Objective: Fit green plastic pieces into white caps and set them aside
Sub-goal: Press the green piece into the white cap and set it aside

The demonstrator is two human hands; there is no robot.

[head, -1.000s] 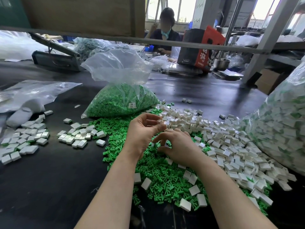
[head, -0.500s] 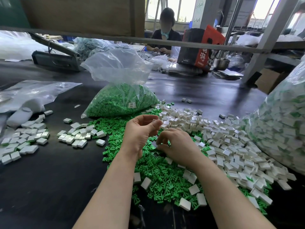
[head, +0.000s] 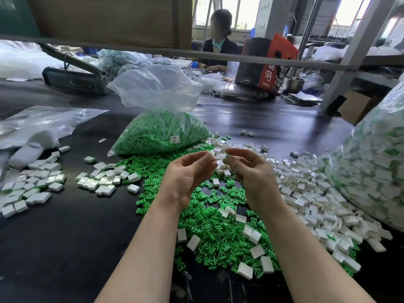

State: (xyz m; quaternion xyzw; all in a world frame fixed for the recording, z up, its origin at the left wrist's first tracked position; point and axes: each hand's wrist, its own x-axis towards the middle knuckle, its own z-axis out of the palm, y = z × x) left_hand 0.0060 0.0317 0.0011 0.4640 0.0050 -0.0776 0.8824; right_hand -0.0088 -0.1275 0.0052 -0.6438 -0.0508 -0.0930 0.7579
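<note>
My left hand [head: 188, 173] is raised over the pile of loose green plastic pieces [head: 209, 228] and pinches a small white cap [head: 210, 154] at its fingertips. My right hand [head: 249, 171] is raised beside it, fingers curled, pinching a small green piece [head: 225, 159] that mostly hides behind the fingers. The two hands sit a few centimetres apart. Loose white caps [head: 306, 193] spread across the table to the right. Fitted caps [head: 102, 179] lie in clusters to the left, with more at the far left [head: 28, 189].
A clear bag of green pieces [head: 161, 132] stands behind the hands. A large bag of fitted caps [head: 376, 162] fills the right edge. Clear plastic bags [head: 39, 125] lie at the left. A metal rail [head: 196, 54] crosses overhead; a seated person [head: 218, 42] works at the far side.
Both hands rose off the pile. The right hand lifted away from the green pieces and turned palm-inward, and the hands moved slightly apart, each pinching a small part.
</note>
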